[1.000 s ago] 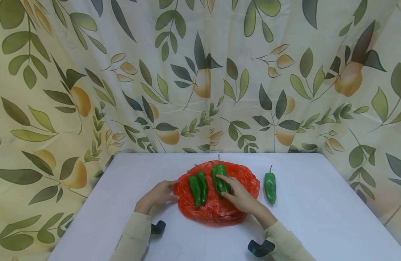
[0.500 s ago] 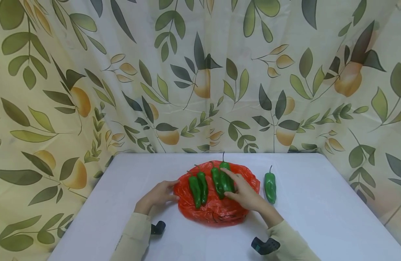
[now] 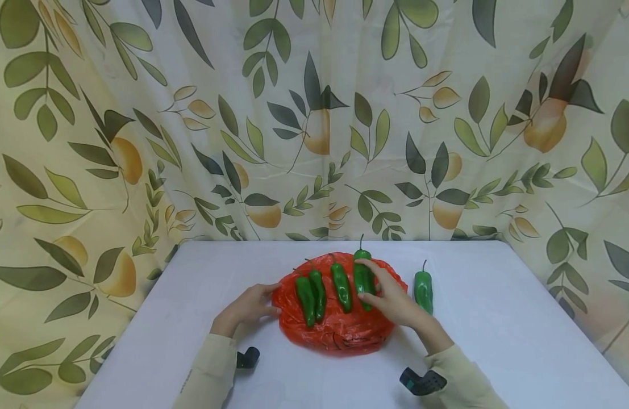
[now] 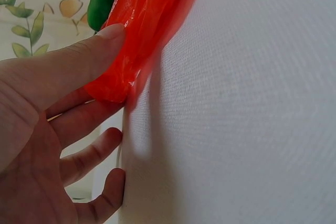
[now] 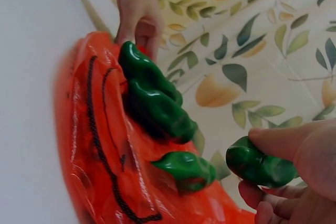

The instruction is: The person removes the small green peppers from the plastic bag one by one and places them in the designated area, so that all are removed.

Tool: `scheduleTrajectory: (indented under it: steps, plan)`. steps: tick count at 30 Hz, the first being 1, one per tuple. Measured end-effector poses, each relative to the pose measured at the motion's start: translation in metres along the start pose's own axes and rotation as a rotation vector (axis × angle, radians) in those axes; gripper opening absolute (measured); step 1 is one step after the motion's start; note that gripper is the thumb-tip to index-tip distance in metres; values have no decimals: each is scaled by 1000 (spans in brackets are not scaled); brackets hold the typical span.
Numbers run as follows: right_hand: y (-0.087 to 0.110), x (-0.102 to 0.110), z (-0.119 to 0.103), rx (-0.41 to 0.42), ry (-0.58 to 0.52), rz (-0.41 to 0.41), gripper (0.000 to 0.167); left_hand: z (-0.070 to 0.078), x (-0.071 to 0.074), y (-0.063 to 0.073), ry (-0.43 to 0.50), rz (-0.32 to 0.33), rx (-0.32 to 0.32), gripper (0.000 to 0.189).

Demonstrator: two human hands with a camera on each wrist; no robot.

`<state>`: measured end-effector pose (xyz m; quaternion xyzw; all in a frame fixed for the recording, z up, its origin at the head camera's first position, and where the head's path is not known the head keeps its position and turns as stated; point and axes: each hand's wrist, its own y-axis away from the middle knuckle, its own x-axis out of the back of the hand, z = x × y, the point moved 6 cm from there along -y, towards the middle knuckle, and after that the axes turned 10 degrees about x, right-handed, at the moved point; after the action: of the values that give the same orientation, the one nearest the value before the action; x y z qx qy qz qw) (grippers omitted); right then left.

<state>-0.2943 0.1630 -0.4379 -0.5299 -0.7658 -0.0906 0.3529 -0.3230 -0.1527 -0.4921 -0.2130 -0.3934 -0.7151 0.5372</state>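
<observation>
The right hand (image 3: 396,304) pinches a glossy, long green pepper (image 3: 363,284) between thumb and fingers, over the right part of a crinkled red plastic bag (image 3: 314,338); its long axis runs away from the person, thin stem toward the patterned curtain (blunt end nearer the person); the left hand (image 3: 253,304) pinches the bag's left edge. On the bag lie 2 green peppers side by side (image 3: 305,298) and 1 middle pepper (image 3: 341,287), stems also pointing away; 1 more pepper (image 3: 423,287) rests on the white table (image 3: 498,341), right of the bag.
</observation>
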Motion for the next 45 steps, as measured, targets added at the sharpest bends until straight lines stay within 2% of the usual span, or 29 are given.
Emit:
scheduleTrajectory:
  steps: [10, 18, 34, 45]
  plan:
    - [2, 14, 0, -2, 35, 32, 64, -2, -1, -2, -2, 3, -8, 71]
    - [4, 26, 1, 10, 55, 55, 68, -3, 0, -4, -1, 3, -17, 71]
    - [18, 54, 10, -52, 17, 44, 74, -1, 0, 0, 4, 6, -5, 71]
    - [25, 76, 20, -76, 59, 89, 66, 0, -1, 0, 11, 7, -2, 71]
